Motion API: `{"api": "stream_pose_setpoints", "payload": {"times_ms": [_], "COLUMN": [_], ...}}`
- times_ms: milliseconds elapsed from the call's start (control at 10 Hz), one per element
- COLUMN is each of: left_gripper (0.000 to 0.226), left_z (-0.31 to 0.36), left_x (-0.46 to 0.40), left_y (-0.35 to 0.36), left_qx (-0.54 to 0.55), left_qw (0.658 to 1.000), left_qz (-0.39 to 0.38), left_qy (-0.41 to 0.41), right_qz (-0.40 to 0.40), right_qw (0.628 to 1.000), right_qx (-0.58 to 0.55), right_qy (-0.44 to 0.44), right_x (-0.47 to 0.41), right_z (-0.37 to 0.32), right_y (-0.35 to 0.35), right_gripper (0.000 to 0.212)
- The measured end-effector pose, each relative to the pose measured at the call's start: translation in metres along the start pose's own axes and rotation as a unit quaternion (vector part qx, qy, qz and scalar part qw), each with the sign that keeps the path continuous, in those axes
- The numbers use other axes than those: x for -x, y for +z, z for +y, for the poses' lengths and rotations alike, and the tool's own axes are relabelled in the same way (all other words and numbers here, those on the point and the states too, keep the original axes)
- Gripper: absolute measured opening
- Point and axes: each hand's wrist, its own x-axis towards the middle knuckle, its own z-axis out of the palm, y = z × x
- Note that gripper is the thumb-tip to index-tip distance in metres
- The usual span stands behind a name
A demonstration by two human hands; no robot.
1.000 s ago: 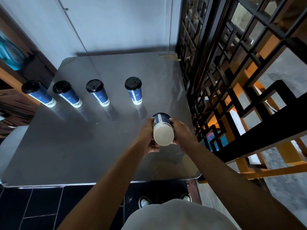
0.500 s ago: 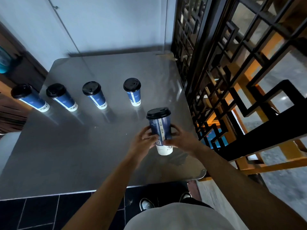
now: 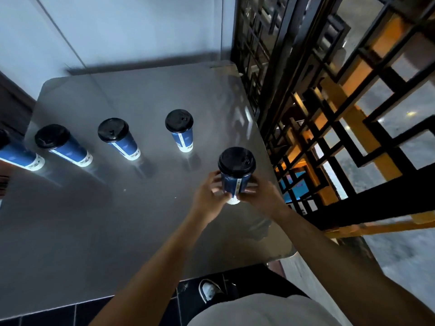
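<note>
A blue paper cup with a black lid [image 3: 236, 171] stands upright at the right side of the steel table [image 3: 98, 227]. My left hand [image 3: 210, 196] and my right hand [image 3: 261, 196] grip its lower half from either side, fingers curled round it. Whether its white base touches the table I cannot tell. Several matching lidded blue cups stand in a row to the left: one [image 3: 180, 130] nearest, another [image 3: 118, 138], another [image 3: 62, 145], and one [image 3: 16, 152] cut off by the left edge.
A black lattice screen [image 3: 306, 118] rises along the table's right edge, close to the held cup. A pale wall [image 3: 131, 29] backs the table. Dark floor tiles and a shoe [image 3: 209, 290] show below the near edge.
The cup was tipped with its white bottom toward me; it has been turned upright, lid up, and lowered toward the table. Both hands stay on it.
</note>
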Motion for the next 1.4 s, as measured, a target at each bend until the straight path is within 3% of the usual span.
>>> {"api": "stream_pose_setpoints", "payload": {"times_ms": [100, 300, 500, 700, 1200, 1400], "left_gripper": [0.058, 0.055, 0.049, 0.053, 0.056, 0.065], "left_z": [0.009, 0.045, 0.063, 0.055, 0.035, 0.036], "left_x": [-0.045, -0.124, -0.209, -0.249, -0.268, -0.261], "left_y": [0.003, 0.017, 0.036, 0.042, 0.046, 0.047], "left_qx": [0.003, -0.022, -0.028, -0.047, -0.048, -0.029], "left_qw": [1.0, 1.0, 1.0, 0.999, 0.999, 0.999], "left_qz": [0.006, 0.014, 0.013, 0.01, 0.0, 0.006], "left_qy": [-0.009, -0.001, 0.004, -0.005, -0.005, -0.013], "right_qz": [0.009, 0.04, 0.087, 0.079, 0.06, 0.053], "right_qw": [1.0, 0.999, 0.995, 0.994, 0.996, 0.998], "right_qx": [-0.001, 0.028, 0.036, 0.06, 0.032, -0.008], "right_qy": [0.012, -0.018, -0.029, -0.053, -0.049, -0.037], "right_x": [-0.044, -0.121, -0.2, -0.244, -0.262, -0.257], "right_z": [-0.003, -0.021, -0.015, 0.005, 0.023, 0.021], "right_y": [-0.01, -0.035, -0.058, -0.062, -0.057, -0.051], "right_gripper": [0.05, 0.01, 0.031, 0.048, 0.045, 0.056]}}
